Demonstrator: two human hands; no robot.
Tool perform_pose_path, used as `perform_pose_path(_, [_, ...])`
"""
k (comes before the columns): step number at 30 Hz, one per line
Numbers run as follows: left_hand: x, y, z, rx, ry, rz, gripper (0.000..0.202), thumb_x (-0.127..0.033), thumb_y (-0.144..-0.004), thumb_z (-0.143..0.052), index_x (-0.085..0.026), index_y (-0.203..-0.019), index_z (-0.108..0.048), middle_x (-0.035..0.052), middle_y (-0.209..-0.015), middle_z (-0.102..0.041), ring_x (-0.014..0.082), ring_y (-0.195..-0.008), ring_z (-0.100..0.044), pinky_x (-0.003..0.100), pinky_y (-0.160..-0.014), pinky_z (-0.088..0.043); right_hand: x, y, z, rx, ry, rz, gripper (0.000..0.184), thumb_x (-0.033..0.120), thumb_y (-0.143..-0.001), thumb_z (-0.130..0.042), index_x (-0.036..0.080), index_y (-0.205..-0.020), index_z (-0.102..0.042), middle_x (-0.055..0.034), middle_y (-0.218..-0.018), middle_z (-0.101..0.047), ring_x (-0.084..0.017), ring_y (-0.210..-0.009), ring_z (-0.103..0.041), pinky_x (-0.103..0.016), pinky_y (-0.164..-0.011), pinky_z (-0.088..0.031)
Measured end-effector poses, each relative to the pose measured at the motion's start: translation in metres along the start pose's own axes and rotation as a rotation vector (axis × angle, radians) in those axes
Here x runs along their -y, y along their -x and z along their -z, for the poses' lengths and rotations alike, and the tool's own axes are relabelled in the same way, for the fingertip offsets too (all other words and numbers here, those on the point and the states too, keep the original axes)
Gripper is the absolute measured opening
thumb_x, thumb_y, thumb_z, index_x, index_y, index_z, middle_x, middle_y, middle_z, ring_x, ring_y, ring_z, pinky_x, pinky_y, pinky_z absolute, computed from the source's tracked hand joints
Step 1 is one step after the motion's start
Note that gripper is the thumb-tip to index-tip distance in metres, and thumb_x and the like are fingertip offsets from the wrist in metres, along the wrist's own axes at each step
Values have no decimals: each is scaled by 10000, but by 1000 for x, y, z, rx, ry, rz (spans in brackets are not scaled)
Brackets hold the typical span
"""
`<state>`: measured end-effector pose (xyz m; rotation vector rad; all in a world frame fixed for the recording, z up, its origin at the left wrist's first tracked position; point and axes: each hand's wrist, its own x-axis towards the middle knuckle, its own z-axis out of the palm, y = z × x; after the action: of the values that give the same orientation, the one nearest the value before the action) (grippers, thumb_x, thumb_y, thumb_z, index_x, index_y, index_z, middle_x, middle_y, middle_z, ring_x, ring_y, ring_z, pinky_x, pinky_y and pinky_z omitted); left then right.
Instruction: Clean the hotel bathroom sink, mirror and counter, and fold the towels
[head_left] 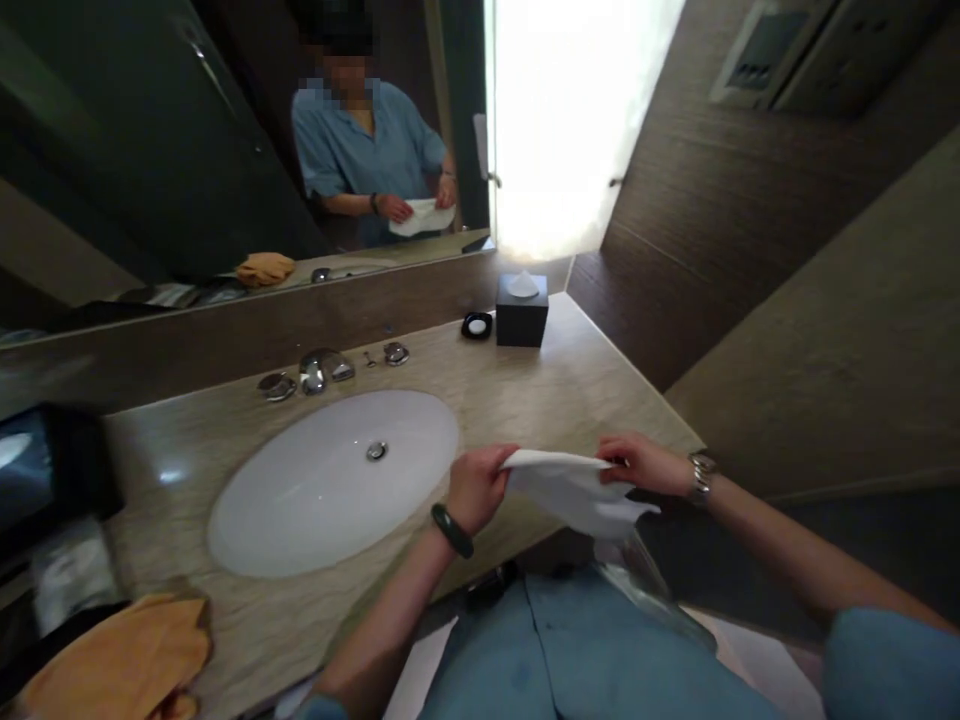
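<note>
I see my left hand and right hand each pinching an end of a white cloth, held above the tabletop edge. The sink lies left of it.

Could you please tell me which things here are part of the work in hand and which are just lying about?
In hand:
left hand
right hand
white cloth, held between both hands

Lying about:
sink
tap
tissue box
small black dish
orange cloth
counter
mirror
</note>
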<state>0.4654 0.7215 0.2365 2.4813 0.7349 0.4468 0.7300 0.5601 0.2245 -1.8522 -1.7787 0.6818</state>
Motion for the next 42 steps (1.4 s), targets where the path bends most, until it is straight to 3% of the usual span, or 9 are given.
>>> perform_pose_path(4, [11, 9, 14, 89, -104, -31, 433, -123, -816, -524, -220, -1147, -785, 60, -1151, -770, 261, -1096, -692, 393, -994, -510, -25, 44, 15, -101, 56, -132, 196, 301, -832, -595, 213, -786, -764, -79, -862, -730, -239, -810, -655, -363, -794, -485])
perform_pose_path(8, [2, 24, 33, 161, 302, 63, 343, -448, -855, -562, -210, -898, -805, 57, -820, -750, 225, -755, -654, 318, -683, -504, -12, 72, 52, -388, -155, -67, 338, 468, -877, -601, 198, -924, -799, -95, -912, -763, -247, -832, -682, -371, -776, -530])
perform_pose_path(15, [17, -71, 21, -63, 462, 289, 492, -487, -759, -652, -103, -1055, -739, 87, -961, -735, 214, -855, -647, 297, -779, -514, -30, -44, 97, -644, -57, -257, 201, 152, -917, -592, 85, -1008, -758, -39, -995, -761, -133, -949, -676, -274, -919, -499])
perform_pose_path(20, [69, -95, -24, -268, -36, 235, 628, -249, -829, -646, -2, -1399, -553, 254, -1397, -592, 316, -1254, -590, 450, -1100, -469, -87, -61, 48, -722, -37, -472, 261, 128, -963, -562, 91, -1192, -680, -129, -1236, -707, -162, -1075, -641, -293, -983, -503])
perform_pose_path(25, [98, -44, -43, -60, -344, 152, 461, -248, -914, -614, -194, -1368, -669, 85, -1515, -553, 334, -1369, -475, 496, -1177, -389, -96, 18, -76, -698, 178, -681, 271, 278, -932, -622, 115, -1120, -731, -215, -1264, -634, -386, -1205, -544, -579, -1068, -415])
perform_pose_path(29, [91, -52, -39, -53, -461, 257, 412, -261, -938, -591, -218, -1333, -702, 63, -1483, -581, 366, -1329, -477, 563, -1156, -377, -85, 21, -138, -794, 254, -597, 386, 345, -907, -569, 139, -1211, -688, -195, -1338, -597, -379, -1233, -502, -596, -1137, -336])
perform_pose_path(35, [52, -27, -79, 296, -348, -178, 627, -275, -905, -624, -200, -1521, -531, 64, -1645, -387, 349, -1538, -280, 588, -1295, -110, -93, -16, -114, -848, -129, -524, 155, 337, -789, -459, 218, -837, -547, -109, -907, -683, -244, -875, -626, -382, -854, -517])
perform_pose_path(38, [37, 4, -108, 453, -266, -206, 666, -311, -893, -643, -226, -1540, -510, 60, -1683, -298, 369, -1575, -195, 602, -1293, -111, -106, 4, -96, -908, -141, -653, 172, 404, -777, -453, 235, -806, -463, -78, -763, -630, -227, -710, -580, -360, -715, -472])
perform_pose_path(42, [30, -2, -110, 397, -202, -172, 589, -311, -910, -632, -239, -1491, -572, 54, -1641, -396, 342, -1524, -318, 537, -1257, -267, -121, 40, -87, -891, -173, -812, 224, 398, -696, -573, 226, -813, -492, -19, -686, -566, -197, -654, -530, -329, -680, -402])
